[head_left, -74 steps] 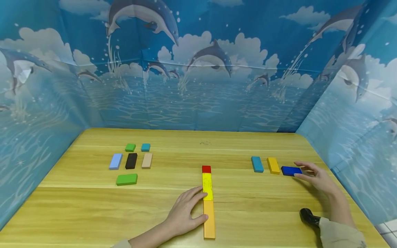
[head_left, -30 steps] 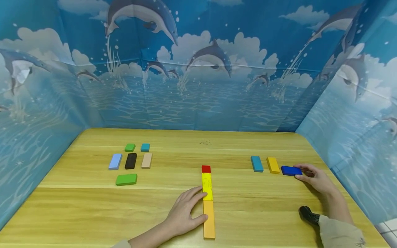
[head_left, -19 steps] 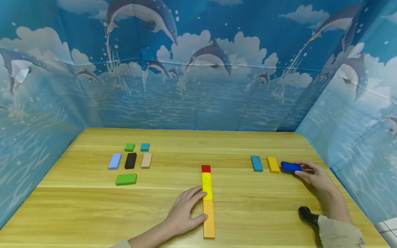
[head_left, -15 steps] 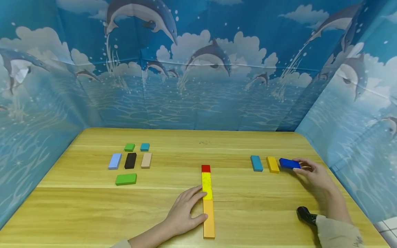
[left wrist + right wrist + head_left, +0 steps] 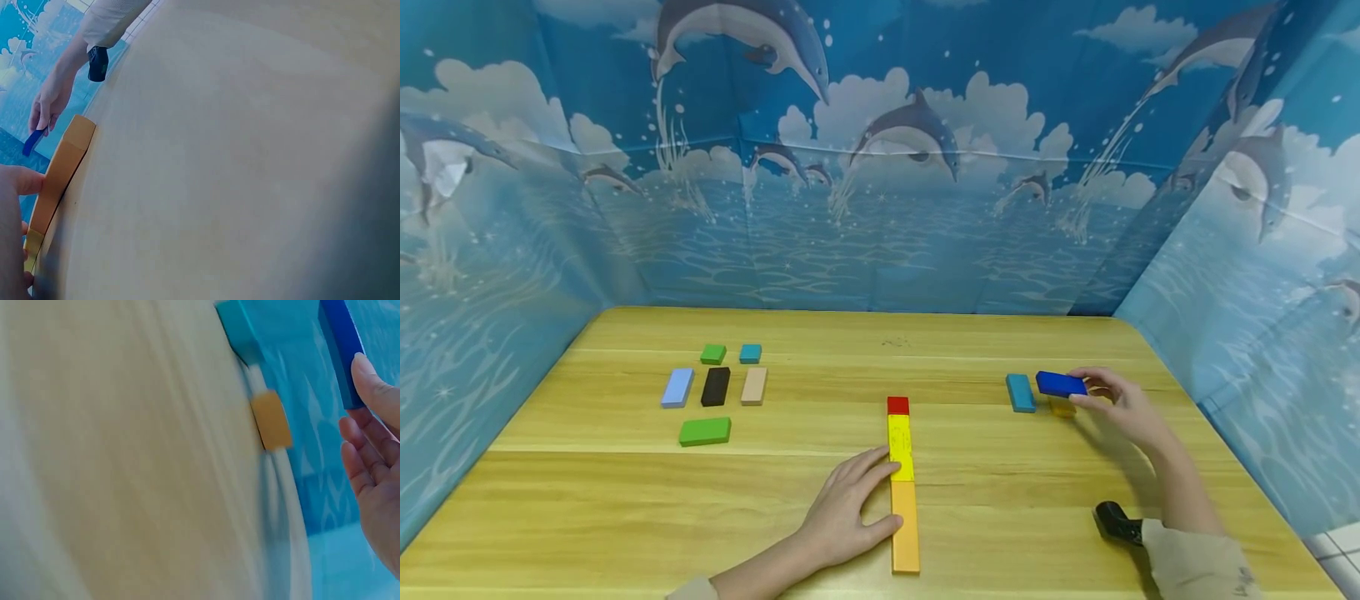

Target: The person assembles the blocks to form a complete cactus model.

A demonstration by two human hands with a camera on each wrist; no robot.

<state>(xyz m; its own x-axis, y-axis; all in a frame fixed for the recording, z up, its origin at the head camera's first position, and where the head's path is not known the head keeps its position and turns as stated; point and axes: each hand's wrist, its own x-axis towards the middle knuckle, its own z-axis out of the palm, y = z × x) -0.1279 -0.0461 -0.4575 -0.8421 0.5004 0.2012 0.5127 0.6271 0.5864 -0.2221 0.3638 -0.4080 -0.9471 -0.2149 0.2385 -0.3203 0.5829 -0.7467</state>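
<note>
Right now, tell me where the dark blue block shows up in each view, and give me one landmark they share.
Head: dark blue block right of centre, below mid-height.
Left wrist: dark blue block near the left edge, about mid-height.
Right wrist: dark blue block at upper right, cut off by the top edge.
Shared landmark: the right hand, gripping it.

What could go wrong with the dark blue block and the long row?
The dark blue block might slip, since the right grip pinches only one end, up in the air. If it drops, it could bump the yellow block below. The left grip touches the long row, so a nudge could make it crooked.
</note>
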